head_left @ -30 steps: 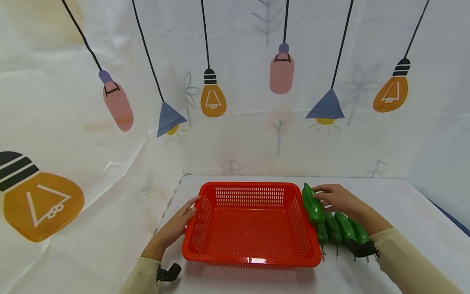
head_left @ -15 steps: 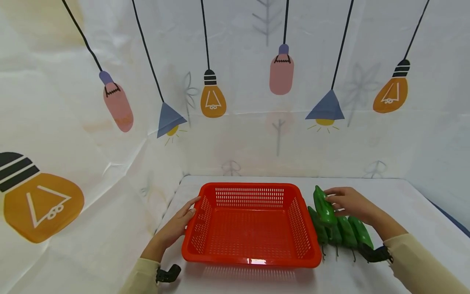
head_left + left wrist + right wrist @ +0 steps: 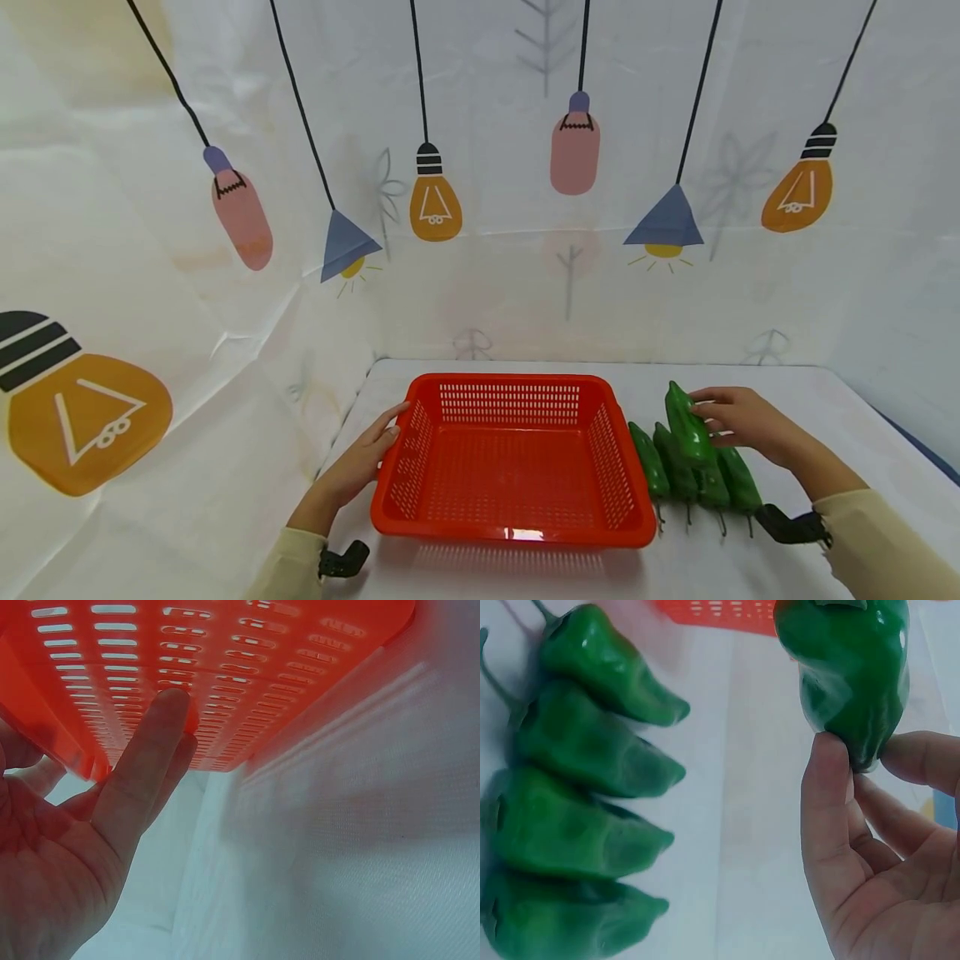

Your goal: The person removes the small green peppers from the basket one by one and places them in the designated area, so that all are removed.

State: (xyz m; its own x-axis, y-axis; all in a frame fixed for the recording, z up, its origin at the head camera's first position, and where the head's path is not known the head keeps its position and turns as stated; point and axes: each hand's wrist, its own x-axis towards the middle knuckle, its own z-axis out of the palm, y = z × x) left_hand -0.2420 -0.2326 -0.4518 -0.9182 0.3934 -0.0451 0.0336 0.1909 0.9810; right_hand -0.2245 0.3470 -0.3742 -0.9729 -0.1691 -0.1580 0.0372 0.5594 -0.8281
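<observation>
My right hand [image 3: 750,423] pinches a green pepper [image 3: 690,429] by its narrow tip between thumb and fingers, as the right wrist view shows. The held pepper [image 3: 851,667] hangs above a row of several green peppers [image 3: 651,462], which lie side by side with their stems toward me. A red plastic basket [image 3: 513,533] with slotted walls stands left of the row, and nothing lies in it. At its left side, my left hand [image 3: 358,458] holds the rim, with two fingers [image 3: 146,754] against the slotted outer wall.
The white-covered table [image 3: 795,400] reaches to a pale wall sheet [image 3: 502,283] printed with hanging lamps and bulbs. This sheet also closes off the left side. A black wrist strap [image 3: 787,525] sits on the right sleeve, another strap [image 3: 343,558] on the left.
My right hand has moved to the right with the pepper, from beside the basket's right rim to over the right part of the pepper row. The left hand and basket stay put.
</observation>
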